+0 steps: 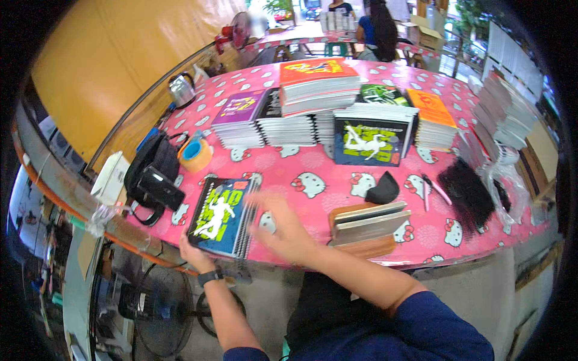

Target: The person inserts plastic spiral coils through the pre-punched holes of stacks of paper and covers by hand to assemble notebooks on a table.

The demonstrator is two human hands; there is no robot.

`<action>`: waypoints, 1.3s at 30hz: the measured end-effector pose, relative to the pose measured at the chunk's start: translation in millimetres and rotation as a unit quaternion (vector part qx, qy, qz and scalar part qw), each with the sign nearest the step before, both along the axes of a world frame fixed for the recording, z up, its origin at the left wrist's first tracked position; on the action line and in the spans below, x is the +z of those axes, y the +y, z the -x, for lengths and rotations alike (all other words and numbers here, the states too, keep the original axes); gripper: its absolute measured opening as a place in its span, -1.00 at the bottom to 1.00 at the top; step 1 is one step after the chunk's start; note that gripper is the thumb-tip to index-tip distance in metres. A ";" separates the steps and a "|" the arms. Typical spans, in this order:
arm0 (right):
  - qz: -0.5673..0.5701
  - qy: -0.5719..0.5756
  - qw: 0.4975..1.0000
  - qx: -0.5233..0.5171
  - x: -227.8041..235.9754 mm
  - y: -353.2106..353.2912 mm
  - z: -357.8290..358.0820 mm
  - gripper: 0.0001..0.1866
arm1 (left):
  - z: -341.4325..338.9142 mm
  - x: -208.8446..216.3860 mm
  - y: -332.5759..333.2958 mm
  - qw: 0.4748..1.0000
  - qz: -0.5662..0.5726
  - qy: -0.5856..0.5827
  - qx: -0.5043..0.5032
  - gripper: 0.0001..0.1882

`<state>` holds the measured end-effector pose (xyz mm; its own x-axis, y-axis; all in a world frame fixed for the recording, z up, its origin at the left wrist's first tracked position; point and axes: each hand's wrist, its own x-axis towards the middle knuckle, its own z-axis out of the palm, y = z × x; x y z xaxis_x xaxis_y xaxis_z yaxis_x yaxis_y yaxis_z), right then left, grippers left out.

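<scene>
A small stack of spiral notebooks [218, 215] lies near the table's left front edge, its dark blue cover bearing green lettering and a white figure. My left hand [195, 254] grips the lower left corner of the stack, fingers partly hidden at its edge. Beside the black wire coil on the right, my right hand [282, 231] is open, with stretched fingers blurred by motion; whether it touches the coil is unclear. Similar notebooks [368, 141] lean upright against a pile farther back.
Behind stand piles of purple notebooks [238, 114], red ones [318, 72] and orange ones [432, 108]. Tape rolls [197, 157] and a black bag [150, 162] lie left. Wooden blocks [367, 225], a black wedge [383, 189], pink-handled pliers [435, 191] and black wire coils [466, 192] lie right.
</scene>
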<state>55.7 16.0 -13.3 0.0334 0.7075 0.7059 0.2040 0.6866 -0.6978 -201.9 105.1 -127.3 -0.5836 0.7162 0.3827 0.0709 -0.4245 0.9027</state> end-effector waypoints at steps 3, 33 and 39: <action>-0.112 -0.214 0.970 -0.004 56.3 -57.7 -90.7 -0.69 | 3.6 -2.1 -8.3 0.990 -0.017 0.026 0.141 -0.63; -0.237 -0.410 0.820 -0.323 121.4 -77.2 -235.4 -0.73 | -283.7 147.8 -87.2 0.922 -0.097 0.055 -0.371 -0.52; 0.197 0.100 0.973 -0.071 28.5 -121.0 -268.3 -0.67 | -286.8 139.3 -110.0 0.917 -0.154 -0.003 -0.367 -0.63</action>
<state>324.0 -105.1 15.2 0.2594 0.8999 0.3505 0.1098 0.3330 -0.9365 84.9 -4.9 12.0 0.0105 0.7757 0.6311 -0.3401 -0.5907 0.7317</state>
